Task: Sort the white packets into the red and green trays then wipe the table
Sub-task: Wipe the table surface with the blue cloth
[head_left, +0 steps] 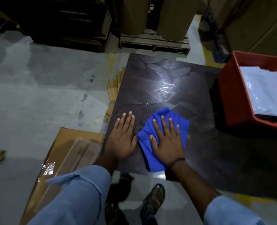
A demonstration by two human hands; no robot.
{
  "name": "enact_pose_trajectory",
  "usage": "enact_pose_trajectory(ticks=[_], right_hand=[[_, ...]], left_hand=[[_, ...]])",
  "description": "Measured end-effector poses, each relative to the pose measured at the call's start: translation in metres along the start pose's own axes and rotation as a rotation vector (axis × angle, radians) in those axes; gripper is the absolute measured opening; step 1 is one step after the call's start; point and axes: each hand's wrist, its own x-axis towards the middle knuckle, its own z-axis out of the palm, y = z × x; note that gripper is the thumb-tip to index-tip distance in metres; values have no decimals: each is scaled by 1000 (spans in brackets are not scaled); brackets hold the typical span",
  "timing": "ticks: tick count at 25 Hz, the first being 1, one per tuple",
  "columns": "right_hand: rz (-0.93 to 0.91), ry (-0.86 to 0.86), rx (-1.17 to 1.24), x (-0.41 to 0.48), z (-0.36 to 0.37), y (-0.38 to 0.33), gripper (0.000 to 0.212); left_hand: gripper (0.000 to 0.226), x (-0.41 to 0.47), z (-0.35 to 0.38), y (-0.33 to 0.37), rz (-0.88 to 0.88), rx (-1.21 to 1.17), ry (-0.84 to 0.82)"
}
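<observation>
1. Cloth (165, 113): blue and bunched, lies flat on the dark table (158, 75), close to the table's near edge. Its long axis runs from that edge away from the person, a bit tilted.
2. Right hand (167, 143): on top of the cloth, palm down. Fingers (164, 125) are straight and spread and press the cloth to the table. Nothing curls round it, so there is no real grip, only pressure. Cloth sticks out beyond the fingertips, right of the little finger and below the wrist.
3. Left hand (124, 138): just left of the cloth, flat on bare table, fingers straight, holds nothing. Thumb seems to touch the cloth's left edge, but I cannot tell for sure.
4. Judgement: the wiping step is in hand, w/ the right hand as the working one, since the cloth is under it. Most bare table lies beyond the cloth and to its right, so the next stroke prob. goes that way. Left hand prob. only braces.
5. Red tray (228, 95): well right of the cloth, w/ white packets (264, 90) inside. The only packets I see are in this tray, so sorting looks done. Green tray: not in view.
6. Cardboard box (64, 143): left of the cloth, down on the floor.
</observation>
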Motion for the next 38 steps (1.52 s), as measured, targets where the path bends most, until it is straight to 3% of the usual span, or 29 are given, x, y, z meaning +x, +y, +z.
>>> enact_pose_trajectory(ticks=[5, 11, 14, 17, 20, 21, 25, 29, 30, 31, 34, 35, 38], right_hand=[[-55, -11, 23, -66, 0, -26, 65], [117, 41, -10, 78, 10, -2, 64], [233, 28, 42, 138, 17, -32, 67], [-6, 64, 8, 121, 25, -66, 65], [-324, 36, 3, 116, 22, -41, 61], [-334, 36, -9, 132, 19, -31, 61], [0, 26, 44, 201, 21, -43, 65], [-472, -6, -19, 197, 29, -57, 65], [-511, -7, -11, 213, 25, -49, 65], [-459, 0, -10, 232, 23, -44, 65], [-23, -17, 76, 284, 22, -44, 65], [16, -23, 91, 288, 25, -50, 65], [-278, -3, 37, 251, 30, -59, 65]], left_hand=[[73, -42, -7, -5, -35, 0, -50], [75, -43, -4, -6, -42, 1, -17], [75, -42, -1, -8, -40, 10, -5], [74, -43, -1, -7, -52, 12, -18], [73, -43, -2, -6, -47, -4, -18], [73, -43, -3, -6, -44, -7, -9], [74, -42, -7, -6, -47, -1, -13], [74, -41, -10, -7, -76, 2, -45], [74, -39, -10, -8, -77, 1, -36], [74, -39, -11, -7, -70, 1, -33], [73, -42, -10, -5, -58, -22, -29], [73, -42, -10, -6, -62, -31, -28], [73, -41, -9, -8, -60, -29, -13]])
